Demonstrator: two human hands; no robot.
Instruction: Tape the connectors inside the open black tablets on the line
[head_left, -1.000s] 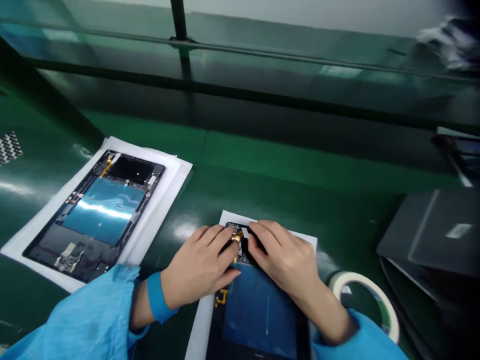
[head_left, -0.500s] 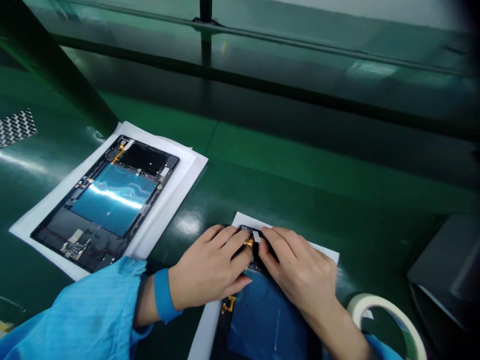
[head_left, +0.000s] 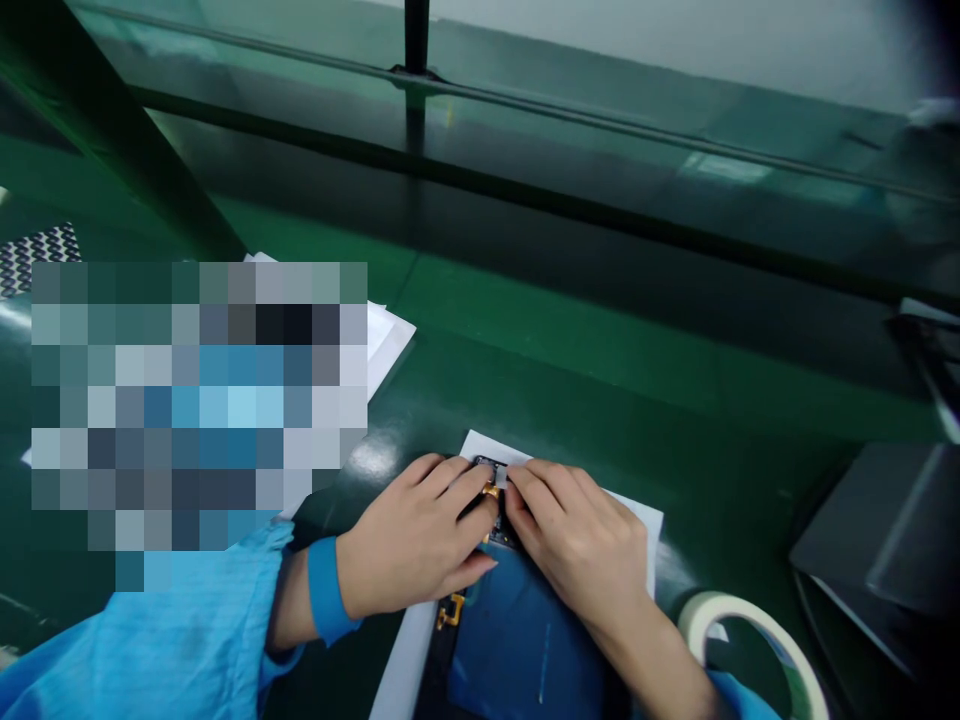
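An opened tablet with a blue inner panel lies on white paper on the green bench. Both hands rest on its top edge. My left hand lies fingers together beside a small orange flex cable. My right hand presses its fingertips on a small white tape piece at the tablet's top. The hands' fingertips nearly touch. Another orange connector shows at the tablet's left edge. Blue sleeves cover both arms.
A blurred-out patch covers the second tablet on white sheets at left. A roll of pale tape lies at lower right. Dark grey trays stand at the right. A green frame rail crosses the back.
The view shifted slightly. My right fingertips moved a little left onto the white tape piece; my left hand stays in place on the tablet's top edge.
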